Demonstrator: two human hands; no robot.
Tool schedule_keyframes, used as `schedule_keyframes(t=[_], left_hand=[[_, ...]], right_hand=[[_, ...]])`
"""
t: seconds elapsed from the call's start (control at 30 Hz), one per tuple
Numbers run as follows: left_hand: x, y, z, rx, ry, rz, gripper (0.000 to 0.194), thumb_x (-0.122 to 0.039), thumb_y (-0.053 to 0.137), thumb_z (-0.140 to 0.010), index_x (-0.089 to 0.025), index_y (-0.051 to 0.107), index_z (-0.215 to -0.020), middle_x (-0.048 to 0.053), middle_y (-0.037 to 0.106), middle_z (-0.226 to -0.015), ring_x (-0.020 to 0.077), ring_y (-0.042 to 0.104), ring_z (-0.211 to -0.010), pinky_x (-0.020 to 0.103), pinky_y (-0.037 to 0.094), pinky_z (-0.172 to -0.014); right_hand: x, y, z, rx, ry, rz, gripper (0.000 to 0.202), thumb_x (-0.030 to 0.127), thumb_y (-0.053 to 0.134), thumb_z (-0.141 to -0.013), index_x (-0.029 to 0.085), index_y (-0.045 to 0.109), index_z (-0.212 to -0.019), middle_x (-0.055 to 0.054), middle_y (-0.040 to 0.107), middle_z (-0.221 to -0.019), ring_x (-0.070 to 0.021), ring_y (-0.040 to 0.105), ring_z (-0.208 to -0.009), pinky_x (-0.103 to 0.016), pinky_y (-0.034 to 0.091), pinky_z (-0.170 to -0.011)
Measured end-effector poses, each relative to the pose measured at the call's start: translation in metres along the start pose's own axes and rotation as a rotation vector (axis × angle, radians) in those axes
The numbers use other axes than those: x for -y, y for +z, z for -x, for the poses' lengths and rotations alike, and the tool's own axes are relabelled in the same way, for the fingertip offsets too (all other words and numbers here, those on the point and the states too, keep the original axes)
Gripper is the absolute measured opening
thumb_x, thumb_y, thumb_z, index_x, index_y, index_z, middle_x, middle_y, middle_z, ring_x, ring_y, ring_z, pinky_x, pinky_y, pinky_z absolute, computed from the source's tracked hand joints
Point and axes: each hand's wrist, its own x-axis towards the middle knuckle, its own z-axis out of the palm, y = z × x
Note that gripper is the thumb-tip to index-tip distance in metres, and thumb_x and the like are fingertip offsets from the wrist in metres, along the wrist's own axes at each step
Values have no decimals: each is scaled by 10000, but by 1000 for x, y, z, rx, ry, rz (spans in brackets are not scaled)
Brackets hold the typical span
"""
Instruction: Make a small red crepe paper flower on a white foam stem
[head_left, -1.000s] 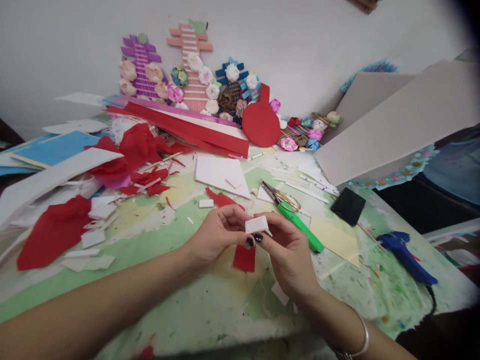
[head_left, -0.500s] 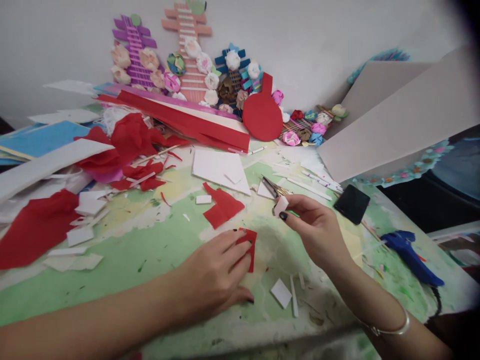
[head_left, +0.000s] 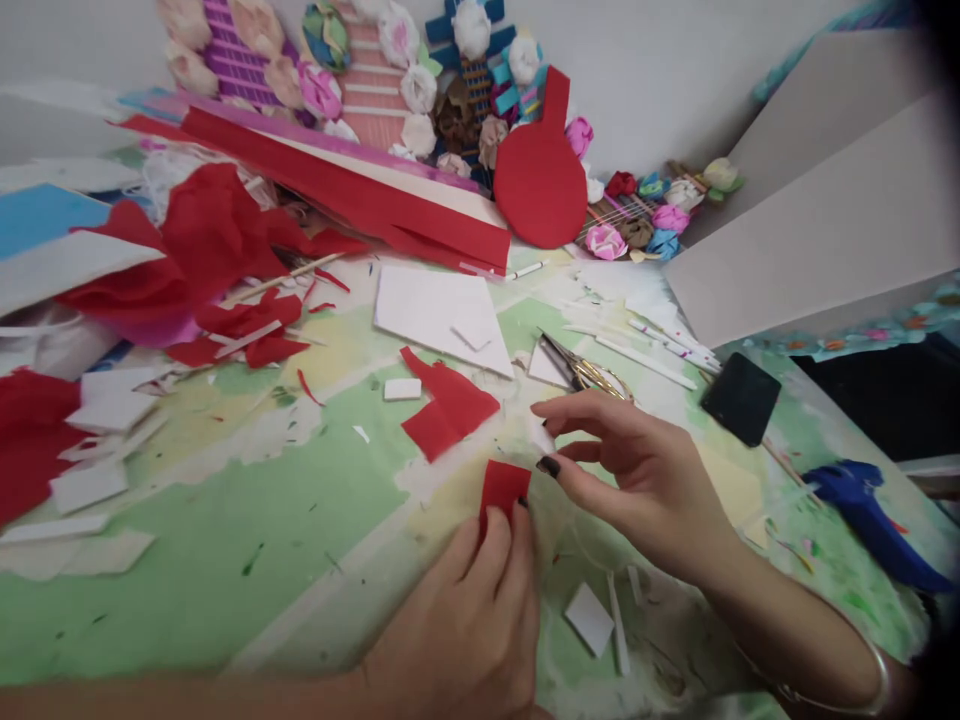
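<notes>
My left hand [head_left: 469, 625] comes in from the bottom edge, and its fingertips grip the near edge of a small red paper piece [head_left: 504, 483] lying on the green table cover [head_left: 225, 560]. To the right of that piece is my right hand [head_left: 637, 475], thumb and forefinger apart, a bracelet on its wrist. A tiny white foam bit [head_left: 541, 437] lies between those two fingertips, and I see no grip on it. A larger red paper scrap [head_left: 448, 405] lies just beyond.
Scissors [head_left: 581, 372] with a green handle lie behind my right hand. Further right are a black phone [head_left: 741, 398] and a blue glue gun [head_left: 870, 510]. White foam scraps [head_left: 591, 618] lie near the front edge. Red crepe paper [head_left: 202, 240], a red paddle shape [head_left: 540, 180] and paper flowers crowd the back.
My hands parted after holding the white bit together. The left dropped to the red piece on the table. The right came down beside it, its pinch on the white bit opened. The camera tilted down.
</notes>
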Motion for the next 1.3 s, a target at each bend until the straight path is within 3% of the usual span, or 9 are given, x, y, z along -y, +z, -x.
schedule_keyframes(t=[0.13,0.33,0.57,0.7,0.87,1.1,1.3], left_hand=[[8,-8,-7,-46,44,56,293,-255,498,-846,-129,671,-1046,167,668,-1138,300,622,-958,418,457,-773],[14,-17,-8,-87,-67,64,233,-101,459,-800,-134,689,-787,122,704,-779,246,615,-737,375,453,-639],[20,-16,-16,-49,24,98,230,-84,477,-788,-173,688,-783,72,705,-744,181,567,-604,345,477,-616],[9,-9,-16,-67,-36,134,209,-116,489,-813,-168,687,-769,75,708,-746,200,596,-655,350,459,-625],[-5,2,-16,-47,-25,176,243,-149,475,-852,-114,700,-936,103,723,-815,216,617,-671,371,462,-669],[-6,4,-9,-152,-34,86,204,-135,506,-862,-145,703,-914,65,722,-854,224,640,-832,341,474,-726],[-5,1,-1,-210,-151,76,135,-178,608,-837,-144,714,-914,44,725,-869,210,669,-898,273,483,-819]], right_hand=[[-6,1,1,-15,57,-7,173,138,629,-767,209,608,-924,-36,623,-918,-157,622,-855,-242,576,-644],[-24,-4,-1,-30,97,-54,126,173,627,-793,207,629,-914,-37,631,-909,-149,613,-816,-278,569,-701],[-23,-4,5,58,21,-75,198,136,604,-802,225,636,-976,-42,625,-939,-157,601,-851,-278,556,-704],[-20,-3,9,147,-26,-56,248,113,583,-797,229,623,-1012,-59,626,-965,-176,606,-888,-280,556,-695],[-16,1,7,313,-19,22,251,97,561,-786,215,604,-1003,-51,630,-935,-160,613,-844,-258,550,-675],[-22,-1,7,348,-157,227,290,119,587,-794,220,580,-1066,-62,620,-999,-182,597,-914,-298,533,-779],[-30,4,7,364,-188,299,297,110,581,-809,211,580,-1089,-78,605,-1022,-189,581,-953,-303,529,-799]])
